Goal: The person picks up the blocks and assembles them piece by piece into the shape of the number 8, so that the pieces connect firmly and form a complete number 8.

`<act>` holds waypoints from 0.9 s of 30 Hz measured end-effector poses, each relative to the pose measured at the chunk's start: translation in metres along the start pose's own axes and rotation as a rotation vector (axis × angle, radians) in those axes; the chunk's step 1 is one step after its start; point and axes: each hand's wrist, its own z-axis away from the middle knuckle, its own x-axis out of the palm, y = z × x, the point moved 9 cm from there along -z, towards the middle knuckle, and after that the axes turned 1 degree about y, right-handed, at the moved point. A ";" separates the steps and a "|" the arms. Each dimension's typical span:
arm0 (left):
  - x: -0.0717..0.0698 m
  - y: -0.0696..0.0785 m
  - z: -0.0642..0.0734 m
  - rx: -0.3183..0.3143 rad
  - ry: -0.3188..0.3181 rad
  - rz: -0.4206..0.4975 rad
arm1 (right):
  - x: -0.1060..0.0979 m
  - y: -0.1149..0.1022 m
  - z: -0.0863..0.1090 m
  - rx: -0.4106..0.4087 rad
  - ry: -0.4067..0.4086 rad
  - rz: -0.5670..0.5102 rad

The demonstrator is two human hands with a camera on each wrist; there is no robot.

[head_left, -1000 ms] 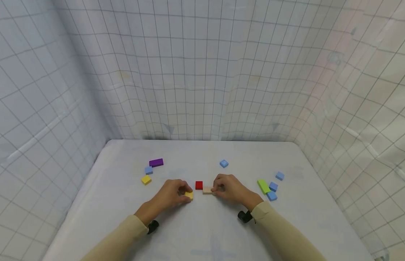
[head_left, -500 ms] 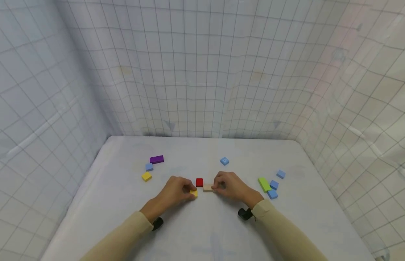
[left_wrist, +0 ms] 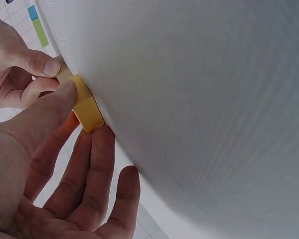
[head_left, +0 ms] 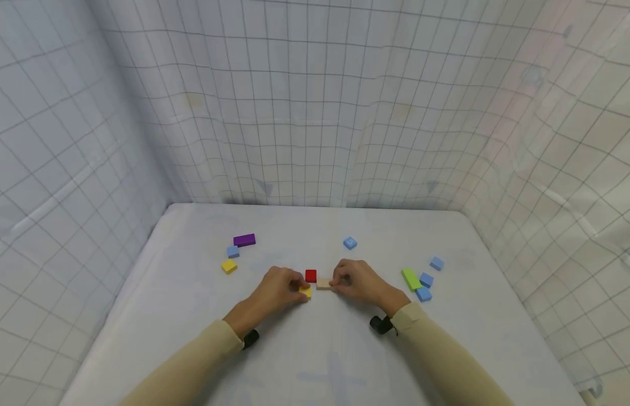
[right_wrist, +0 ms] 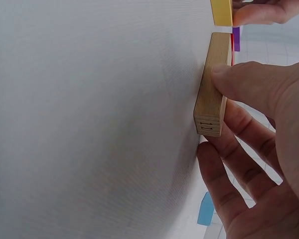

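Observation:
My left hand (head_left: 281,289) pinches a small yellow block (left_wrist: 88,110) between thumb and fingers, low over the white table. Just right of it, my right hand (head_left: 359,282) grips the right end of a plain wooden block (right_wrist: 212,84), thumb on its near long side. That wooden block lies flat on the table, its end grain showing two small dark marks. A red square block (head_left: 311,276) sits behind the gap between the yellow and wooden blocks. In the right wrist view a narrow gap separates the yellow block from the wooden one.
At the left lie a purple block (head_left: 244,240), a blue block (head_left: 233,252) and another yellow block (head_left: 229,266). One blue block (head_left: 350,243) is behind the hands. On the right, a lime green block (head_left: 410,279) lies with several blue ones (head_left: 423,294). Gridded white curtains (head_left: 315,113) surround the table.
My left hand has carried the yellow block rightward, closer to the red and wooden blocks. The right hand stays on the wooden block. The head view has tilted slightly down.

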 end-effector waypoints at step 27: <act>0.001 0.016 0.001 0.063 0.071 -0.009 | -0.001 -0.003 0.002 -0.046 0.022 -0.016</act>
